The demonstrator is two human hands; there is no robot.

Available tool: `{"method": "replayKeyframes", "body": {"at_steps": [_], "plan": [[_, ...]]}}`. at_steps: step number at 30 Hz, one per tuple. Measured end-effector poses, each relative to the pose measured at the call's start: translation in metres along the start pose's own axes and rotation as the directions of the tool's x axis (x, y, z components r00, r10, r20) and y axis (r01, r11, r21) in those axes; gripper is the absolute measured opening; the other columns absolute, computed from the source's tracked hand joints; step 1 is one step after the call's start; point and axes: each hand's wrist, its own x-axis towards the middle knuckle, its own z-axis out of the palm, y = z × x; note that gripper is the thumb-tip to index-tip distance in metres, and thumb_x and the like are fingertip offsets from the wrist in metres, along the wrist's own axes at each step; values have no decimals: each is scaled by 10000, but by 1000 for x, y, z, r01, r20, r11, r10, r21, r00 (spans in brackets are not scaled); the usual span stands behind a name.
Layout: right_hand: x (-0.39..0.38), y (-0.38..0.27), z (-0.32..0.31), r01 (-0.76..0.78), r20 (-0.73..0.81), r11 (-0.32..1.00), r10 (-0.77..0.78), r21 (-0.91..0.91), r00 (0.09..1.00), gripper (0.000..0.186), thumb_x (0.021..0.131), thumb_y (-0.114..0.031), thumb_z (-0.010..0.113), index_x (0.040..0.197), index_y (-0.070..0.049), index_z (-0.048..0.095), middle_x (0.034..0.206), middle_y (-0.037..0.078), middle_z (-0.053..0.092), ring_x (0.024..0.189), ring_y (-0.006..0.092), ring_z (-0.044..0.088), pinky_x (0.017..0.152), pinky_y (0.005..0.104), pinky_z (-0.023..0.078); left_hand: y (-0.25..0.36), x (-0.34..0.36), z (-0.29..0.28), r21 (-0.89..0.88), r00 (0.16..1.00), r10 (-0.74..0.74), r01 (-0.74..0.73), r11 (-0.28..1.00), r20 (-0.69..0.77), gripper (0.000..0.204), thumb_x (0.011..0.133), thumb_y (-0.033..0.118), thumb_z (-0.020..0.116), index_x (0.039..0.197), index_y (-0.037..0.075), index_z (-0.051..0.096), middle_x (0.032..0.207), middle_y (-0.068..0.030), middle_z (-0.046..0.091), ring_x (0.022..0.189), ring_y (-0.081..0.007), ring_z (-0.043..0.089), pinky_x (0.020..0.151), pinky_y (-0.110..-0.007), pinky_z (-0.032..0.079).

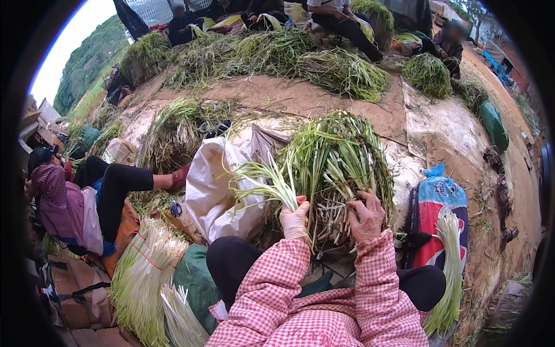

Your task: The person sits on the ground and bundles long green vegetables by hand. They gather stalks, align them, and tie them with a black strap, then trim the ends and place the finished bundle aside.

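Note:
My left hand [294, 220], in a pale thin glove, is closed around a small bunch of pale green stalks [272, 184], whose leafy ends fan out up and to the left. Before me rises a large heap of long green leafy stalks [338, 150], with dry, dirty root ends toward me. My bare right hand [366, 216] lies at the heap's near side, its bent fingers gripping stalks among the root ends. The fingertips are partly hidden there. A crumpled white sack [217, 191] lies left of the heap.
Cleaned pale stalks tied in bundles [147, 272] lie at my left by a green sack [196, 283]. Another pale bundle [448, 272] leans on a colourful bag [437, 202] at my right. A person in a purple checked top [60, 199] sits at left; several others sit behind far heaps [341, 72].

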Motion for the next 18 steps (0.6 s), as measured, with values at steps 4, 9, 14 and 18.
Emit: {"method": "replayKeyframes", "body": {"at_steps": [4,9,14,18], "plan": [[0,0,1,38,-46,999,-36,38,998,214,660,-55,663,863,-118,636,1061,109,540,1133,351,452,902,445,378,-33,21,6,120,998,8,-15,993,59,204,711,13,709,896,54,632,731,12,604,582,-75,504,545,-228,417],[-1,-4,0,21,-50,999,-19,32,999,226,652,-58,660,867,-127,641,1070,114,528,1135,366,447,915,455,374,-37,40,12,389,994,90,-106,915,59,237,708,58,728,921,41,625,712,10,603,556,-84,500,509,-240,405],[0,-5,-7,-3,-81,999,7,44,997,203,679,-59,650,875,-110,635,1055,105,538,1138,342,447,913,436,354,42,-3,12,-20,990,-36,39,999,140,147,731,43,701,819,68,586,517,40,491,336,-42,335,328,-197,242],[8,-48,-36,72,-218,987,-39,143,975,153,768,-103,646,908,-46,620,925,71,577,936,238,544,812,329,403,97,-74,-5,26,953,-168,167,986,251,177,728,19,714,830,69,578,578,21,543,367,-41,381,345,-184,266]]}}
